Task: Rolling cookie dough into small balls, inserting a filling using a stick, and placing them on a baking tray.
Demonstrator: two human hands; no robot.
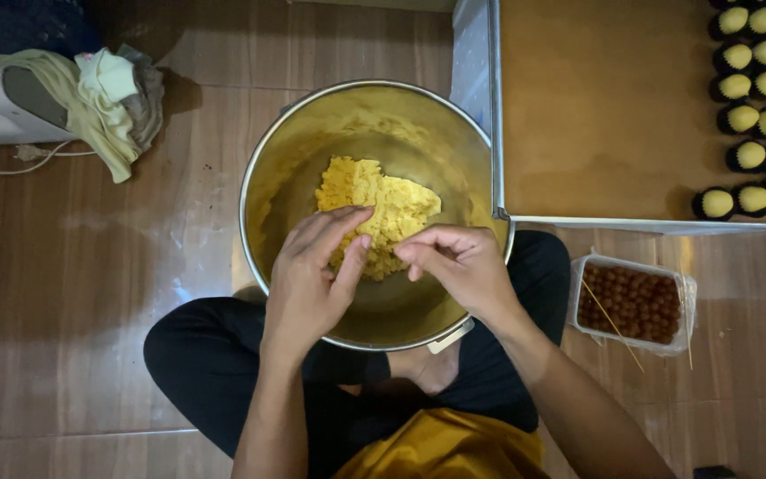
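Person sits cross-legged on wooden floor [90, 293]; large metal bowl [269, 168] rests at the lap, at the 12 o'clock side of the knees. Yellow crumbly dough [392, 204] lies in one mass near bowl centre, slightly toward 12 o'clock.

Left hand [312, 275] is inside the bowl at 7 o'clock of the dough, fingers extended and loosely together, tips touching the dough edge; not clamped on anything. Right hand [454, 262] is at 5 o'clock of the dough, fingertips pinched together; whether a bit of dough sits between them cannot be told. Hands lie close, fingertips nearly meeting, not joined.

Tray [605, 115] lies at 2 o'clock of the bowl, rows of yellow-topped pieces in dark cups [760, 98] at its far right. Clear container of brown balls [631, 302] at 4 o'clock, a thin skewer [609, 319] across it. Crumpled cloth [108, 102] at 10 o'clock
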